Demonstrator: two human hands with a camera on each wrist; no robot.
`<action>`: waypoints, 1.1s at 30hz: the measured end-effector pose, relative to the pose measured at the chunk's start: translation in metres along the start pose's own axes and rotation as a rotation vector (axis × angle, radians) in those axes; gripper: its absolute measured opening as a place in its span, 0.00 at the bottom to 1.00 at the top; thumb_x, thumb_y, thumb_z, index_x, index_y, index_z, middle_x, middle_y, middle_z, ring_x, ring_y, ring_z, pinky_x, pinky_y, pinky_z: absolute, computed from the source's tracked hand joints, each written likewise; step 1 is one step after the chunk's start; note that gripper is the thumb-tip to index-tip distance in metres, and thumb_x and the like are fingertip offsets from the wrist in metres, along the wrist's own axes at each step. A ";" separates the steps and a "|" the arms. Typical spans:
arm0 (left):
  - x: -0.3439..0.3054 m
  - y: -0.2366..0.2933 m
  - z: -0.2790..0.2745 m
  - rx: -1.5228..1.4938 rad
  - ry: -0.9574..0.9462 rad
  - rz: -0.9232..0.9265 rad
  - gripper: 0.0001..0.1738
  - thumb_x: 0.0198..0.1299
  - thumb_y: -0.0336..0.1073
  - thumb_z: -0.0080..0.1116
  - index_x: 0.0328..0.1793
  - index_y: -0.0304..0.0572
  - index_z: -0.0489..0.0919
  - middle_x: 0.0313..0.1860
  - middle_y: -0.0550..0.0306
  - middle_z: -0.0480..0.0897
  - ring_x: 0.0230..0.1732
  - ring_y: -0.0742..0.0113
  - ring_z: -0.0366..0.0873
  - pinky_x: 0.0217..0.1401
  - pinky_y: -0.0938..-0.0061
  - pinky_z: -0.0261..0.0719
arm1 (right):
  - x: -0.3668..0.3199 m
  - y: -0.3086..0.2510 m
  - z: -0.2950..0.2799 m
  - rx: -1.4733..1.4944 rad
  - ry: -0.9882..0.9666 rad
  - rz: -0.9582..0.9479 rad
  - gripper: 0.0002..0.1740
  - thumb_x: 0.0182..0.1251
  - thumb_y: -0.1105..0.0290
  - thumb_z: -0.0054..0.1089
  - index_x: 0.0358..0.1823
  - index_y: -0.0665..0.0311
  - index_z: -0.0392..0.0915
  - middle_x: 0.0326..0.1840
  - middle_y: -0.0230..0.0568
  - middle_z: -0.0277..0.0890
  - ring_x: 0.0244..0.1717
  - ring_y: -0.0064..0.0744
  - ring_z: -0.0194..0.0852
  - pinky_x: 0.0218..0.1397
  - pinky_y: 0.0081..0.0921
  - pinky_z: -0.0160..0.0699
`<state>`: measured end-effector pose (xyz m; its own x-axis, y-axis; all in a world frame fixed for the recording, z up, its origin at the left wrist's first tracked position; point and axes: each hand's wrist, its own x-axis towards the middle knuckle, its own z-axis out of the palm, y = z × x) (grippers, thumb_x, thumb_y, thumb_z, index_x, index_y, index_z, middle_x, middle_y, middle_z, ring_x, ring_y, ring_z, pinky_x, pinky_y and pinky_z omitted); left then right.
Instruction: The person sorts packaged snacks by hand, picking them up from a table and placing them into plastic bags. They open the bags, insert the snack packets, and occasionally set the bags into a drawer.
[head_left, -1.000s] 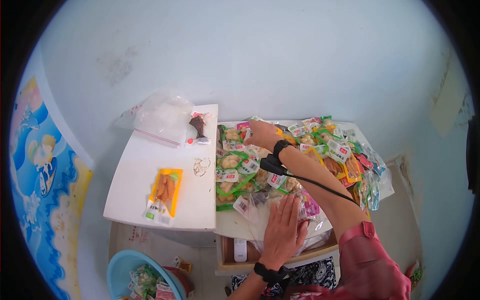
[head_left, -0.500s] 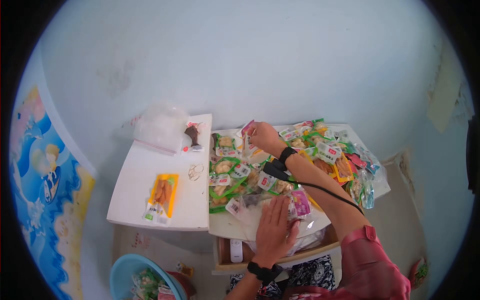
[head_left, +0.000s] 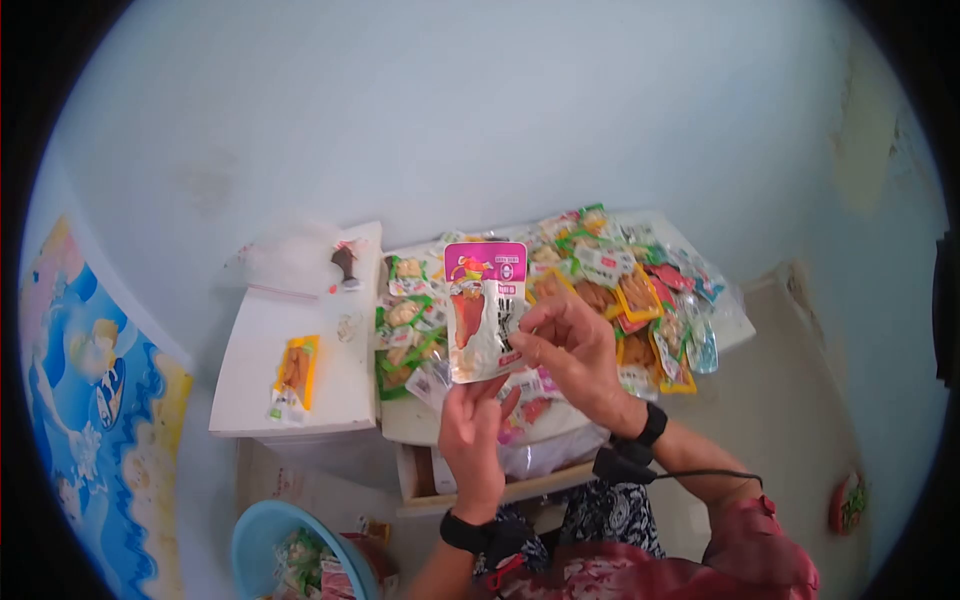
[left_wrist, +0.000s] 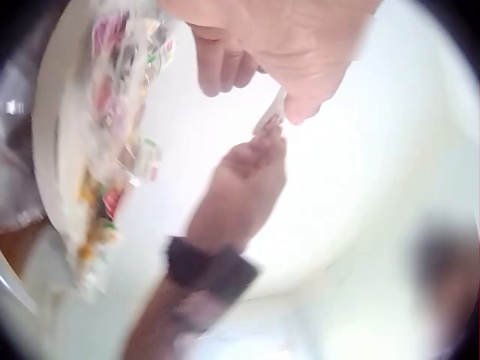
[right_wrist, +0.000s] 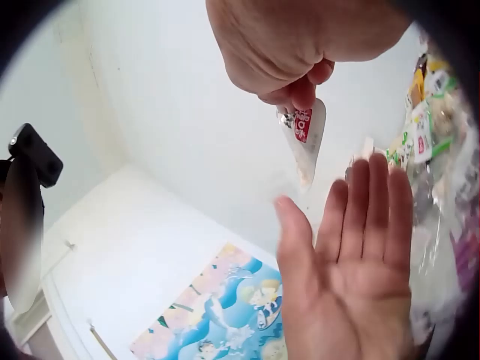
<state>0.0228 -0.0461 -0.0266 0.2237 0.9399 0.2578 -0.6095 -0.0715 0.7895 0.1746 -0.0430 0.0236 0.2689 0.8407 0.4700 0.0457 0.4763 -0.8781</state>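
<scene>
A pink-topped, silvery packet (head_left: 485, 310) is held up above the table in the head view. My right hand (head_left: 585, 360) pinches its right edge between thumb and fingers; in the right wrist view the packet (right_wrist: 304, 139) hangs from those fingertips. Just beneath the packet is my left hand (head_left: 473, 445), palm up. The right wrist view shows that left hand (right_wrist: 349, 277) with straight, spread fingers and nothing in its palm.
Many snack packets (head_left: 600, 265) cover the right table. On the left table (head_left: 240, 390) lie a yellow packet (head_left: 295, 370), a dark packet (head_left: 344, 262) and a clear plastic bag (head_left: 295, 262). Below stands a blue basin (head_left: 250, 530) with packets inside. An open drawer (head_left: 500, 492) projects in front.
My right hand has lifted the pink-topped packet from the pile and brought it nearer. My left hand has left the clear plastic at the table's front and turned palm up under the packet.
</scene>
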 end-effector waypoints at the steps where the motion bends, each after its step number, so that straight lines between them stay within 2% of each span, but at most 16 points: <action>1: -0.003 -0.002 -0.001 -0.043 -0.015 -0.063 0.26 0.76 0.39 0.58 0.74 0.32 0.71 0.68 0.43 0.78 0.69 0.58 0.79 0.69 0.60 0.82 | -0.019 0.006 0.002 0.043 0.031 -0.005 0.08 0.72 0.78 0.68 0.46 0.67 0.76 0.39 0.33 0.82 0.36 0.18 0.85 0.36 0.16 0.84; 3: -0.007 -0.009 -0.006 -0.123 -0.049 -0.174 0.27 0.76 0.40 0.61 0.74 0.34 0.71 0.65 0.47 0.82 0.65 0.61 0.82 0.65 0.63 0.84 | -0.051 0.002 0.018 0.169 0.124 0.008 0.07 0.72 0.78 0.68 0.45 0.66 0.78 0.39 0.32 0.83 0.34 0.17 0.82 0.35 0.16 0.81; 4: -0.011 -0.013 0.000 -0.120 0.030 -0.136 0.27 0.75 0.41 0.63 0.74 0.38 0.72 0.61 0.53 0.85 0.59 0.64 0.85 0.59 0.68 0.86 | -0.066 0.012 0.022 0.120 0.144 0.006 0.07 0.72 0.78 0.68 0.46 0.66 0.79 0.39 0.31 0.83 0.35 0.16 0.82 0.37 0.17 0.80; 7: -0.020 -0.003 0.009 -0.032 0.064 -0.141 0.26 0.75 0.40 0.63 0.75 0.42 0.73 0.62 0.54 0.84 0.59 0.63 0.86 0.56 0.69 0.86 | -0.097 0.027 0.024 0.191 0.132 0.049 0.07 0.72 0.78 0.68 0.46 0.67 0.79 0.38 0.30 0.83 0.37 0.16 0.81 0.40 0.17 0.79; 8: -0.022 -0.004 0.005 -0.063 0.068 -0.157 0.26 0.74 0.38 0.63 0.75 0.43 0.72 0.62 0.53 0.84 0.58 0.62 0.87 0.51 0.71 0.88 | -0.103 0.028 0.018 0.192 0.127 0.080 0.08 0.72 0.75 0.70 0.46 0.66 0.79 0.40 0.29 0.84 0.38 0.14 0.80 0.40 0.16 0.77; 11: -0.033 0.005 -0.009 -0.073 0.095 -0.330 0.28 0.72 0.36 0.65 0.75 0.40 0.72 0.61 0.49 0.85 0.56 0.58 0.88 0.51 0.69 0.91 | -0.114 0.019 -0.013 0.006 0.257 0.098 0.10 0.71 0.71 0.72 0.47 0.64 0.79 0.40 0.29 0.84 0.38 0.13 0.78 0.39 0.15 0.75; 12: -0.037 0.008 -0.010 -0.087 0.098 -0.358 0.26 0.71 0.37 0.65 0.73 0.41 0.74 0.58 0.50 0.87 0.52 0.58 0.90 0.47 0.66 0.93 | -0.111 0.016 -0.023 0.037 0.273 0.112 0.14 0.69 0.65 0.75 0.47 0.63 0.79 0.40 0.29 0.85 0.37 0.14 0.77 0.38 0.16 0.73; 13: -0.041 0.006 -0.017 -0.097 0.074 -0.396 0.25 0.71 0.36 0.65 0.71 0.41 0.75 0.57 0.50 0.87 0.49 0.59 0.90 0.45 0.67 0.93 | -0.108 0.015 -0.033 -0.055 0.261 0.110 0.17 0.68 0.62 0.76 0.49 0.63 0.79 0.40 0.29 0.85 0.37 0.15 0.77 0.38 0.17 0.74; 15: -0.051 -0.001 -0.032 -0.124 0.024 -0.473 0.22 0.71 0.36 0.65 0.69 0.40 0.76 0.53 0.51 0.88 0.44 0.60 0.91 0.42 0.68 0.93 | -0.102 0.001 -0.042 -0.018 0.168 0.179 0.21 0.66 0.59 0.78 0.50 0.63 0.80 0.40 0.30 0.84 0.38 0.18 0.78 0.38 0.18 0.74; 16: -0.055 -0.002 -0.023 -0.104 0.048 -0.475 0.20 0.71 0.35 0.65 0.66 0.38 0.77 0.48 0.51 0.89 0.36 0.61 0.91 0.36 0.69 0.93 | -0.100 0.010 -0.042 0.022 0.115 0.176 0.23 0.67 0.56 0.77 0.52 0.65 0.80 0.37 0.30 0.82 0.36 0.18 0.78 0.35 0.19 0.74; 19: -0.062 0.000 -0.014 0.029 -0.028 -0.554 0.19 0.71 0.33 0.64 0.64 0.33 0.78 0.46 0.49 0.89 0.33 0.63 0.90 0.32 0.71 0.91 | -0.105 -0.013 -0.047 0.045 -0.047 0.477 0.24 0.69 0.52 0.75 0.49 0.67 0.81 0.34 0.30 0.80 0.32 0.18 0.76 0.30 0.18 0.73; 20: -0.063 -0.001 -0.014 0.065 -0.061 -0.551 0.19 0.71 0.33 0.64 0.63 0.32 0.78 0.44 0.48 0.89 0.31 0.63 0.89 0.30 0.72 0.90 | -0.109 -0.008 -0.048 0.161 -0.085 0.527 0.22 0.72 0.52 0.71 0.45 0.67 0.83 0.31 0.28 0.78 0.27 0.16 0.74 0.25 0.18 0.69; 22: -0.062 -0.002 -0.016 0.135 -0.119 -0.536 0.18 0.71 0.32 0.65 0.62 0.30 0.78 0.40 0.46 0.89 0.27 0.65 0.87 0.25 0.73 0.88 | -0.115 -0.007 -0.053 0.171 -0.085 0.571 0.20 0.74 0.53 0.69 0.42 0.67 0.84 0.28 0.27 0.76 0.25 0.15 0.73 0.24 0.19 0.68; 25: -0.062 0.003 -0.014 0.213 -0.217 -0.644 0.18 0.69 0.30 0.65 0.60 0.28 0.78 0.35 0.44 0.89 0.21 0.68 0.83 0.19 0.76 0.81 | -0.123 -0.006 -0.056 0.137 -0.088 0.592 0.19 0.76 0.55 0.66 0.40 0.66 0.84 0.24 0.26 0.73 0.22 0.14 0.72 0.22 0.20 0.66; 28: -0.072 0.004 -0.018 0.214 -0.213 -0.815 0.18 0.69 0.29 0.65 0.61 0.28 0.78 0.33 0.44 0.89 0.18 0.71 0.80 0.16 0.79 0.76 | -0.137 -0.008 -0.061 0.033 -0.101 0.607 0.19 0.77 0.55 0.65 0.39 0.67 0.84 0.22 0.25 0.72 0.19 0.13 0.69 0.20 0.20 0.64; 33: -0.075 0.006 -0.021 0.307 -0.389 -0.896 0.20 0.69 0.29 0.65 0.64 0.29 0.77 0.34 0.47 0.90 0.17 0.74 0.79 0.17 0.81 0.74 | -0.167 -0.004 -0.066 0.061 -0.087 0.690 0.18 0.79 0.58 0.64 0.43 0.69 0.85 0.22 0.25 0.74 0.17 0.13 0.68 0.19 0.19 0.64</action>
<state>-0.0141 -0.1101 -0.0531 0.7658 0.5204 -0.3778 0.1124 0.4702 0.8754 0.1932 -0.2022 -0.0568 0.1388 0.9727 -0.1860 -0.1631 -0.1628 -0.9731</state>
